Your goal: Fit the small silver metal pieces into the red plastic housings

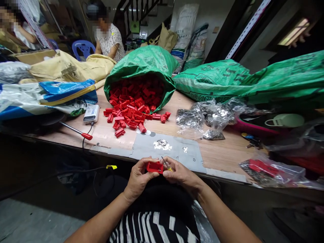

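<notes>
A small red plastic part, open side up, is gripped between the fingers and thumb of my left hand. My right hand pinches a thin tool with a yellow handle at the right end of the part. Both hands are in front of the table's near edge. Just beyond them a grey mat bears a small heap of shiny metal pieces and a few more pieces to its right. Loose red parts spill from a green sack behind.
Clear bags of metal pieces lie right of the red parts. A white device and a red-tipped lever are at left. Green sacks line the back right. Another person sits across the table.
</notes>
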Demonstrator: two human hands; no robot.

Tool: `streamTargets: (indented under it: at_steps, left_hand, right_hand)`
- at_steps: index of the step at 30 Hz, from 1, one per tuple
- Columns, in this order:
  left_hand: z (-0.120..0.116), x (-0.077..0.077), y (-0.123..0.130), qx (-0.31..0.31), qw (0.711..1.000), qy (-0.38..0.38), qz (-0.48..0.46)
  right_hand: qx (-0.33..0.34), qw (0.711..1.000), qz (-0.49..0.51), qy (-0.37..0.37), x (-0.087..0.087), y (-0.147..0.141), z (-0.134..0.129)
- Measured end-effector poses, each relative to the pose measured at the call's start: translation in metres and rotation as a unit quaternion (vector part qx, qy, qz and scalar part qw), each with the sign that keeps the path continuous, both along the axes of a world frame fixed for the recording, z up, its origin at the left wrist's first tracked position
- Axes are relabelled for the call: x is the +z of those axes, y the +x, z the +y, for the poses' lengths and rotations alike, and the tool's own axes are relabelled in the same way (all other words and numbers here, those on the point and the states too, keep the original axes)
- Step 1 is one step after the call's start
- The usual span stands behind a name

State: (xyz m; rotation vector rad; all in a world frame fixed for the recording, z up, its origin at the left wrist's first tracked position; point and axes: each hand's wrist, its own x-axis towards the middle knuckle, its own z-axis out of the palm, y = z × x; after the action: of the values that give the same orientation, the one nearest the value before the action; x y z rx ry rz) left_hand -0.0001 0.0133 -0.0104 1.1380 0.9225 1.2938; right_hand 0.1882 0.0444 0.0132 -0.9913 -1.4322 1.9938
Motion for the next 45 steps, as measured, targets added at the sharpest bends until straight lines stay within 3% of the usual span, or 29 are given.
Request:
streamTargets:
  at_steps: [2,3,6,9,13,20,27,33,38,41,45]
  left_hand:
    - [0.002,0.000,0.000,0.037,0.998,-0.041,-0.036]
    - [0.004,0.000,0.000,0.051,0.996,-0.050,-0.045]
    - [0.006,0.000,0.000,0.071,0.995,-0.061,-0.044]
    - [0.006,0.001,-0.001,0.070,0.994,-0.077,-0.039]
    - [0.007,0.000,-0.003,0.073,0.993,-0.083,-0.036]
    - [0.007,-0.001,-0.004,0.076,0.992,-0.091,-0.040]
    - [0.008,-0.001,-0.004,0.080,0.990,-0.102,-0.064]
    - [0.010,0.000,-0.002,0.065,0.980,-0.138,-0.129]
    - [0.011,0.009,0.000,0.051,0.971,-0.162,-0.168]
    - [0.013,0.013,0.002,0.042,0.969,-0.161,-0.183]
    - [0.013,0.014,0.003,0.029,0.967,-0.157,-0.199]
  right_hand:
    - [-0.038,0.986,-0.106,0.121,0.003,0.007,0.014]
    - [-0.069,0.963,-0.171,0.194,0.004,0.010,0.022]
    - [-0.113,0.861,-0.344,0.356,0.004,0.016,0.044]
    - [-0.087,0.795,-0.434,0.415,0.001,0.014,0.058]
    - [-0.072,0.760,-0.484,0.428,-0.003,0.007,0.069]
    - [-0.047,0.779,-0.459,0.426,-0.006,0.010,0.084]
    - [-0.064,0.785,-0.457,0.413,-0.005,0.015,0.084]
    - [-0.104,0.858,-0.349,0.363,0.001,0.015,0.073]
    - [-0.082,0.920,-0.221,0.314,0.007,0.008,0.057]
    - [-0.067,0.920,-0.217,0.319,0.012,0.003,0.047]
    - [-0.095,0.909,-0.243,0.325,0.019,-0.006,0.032]
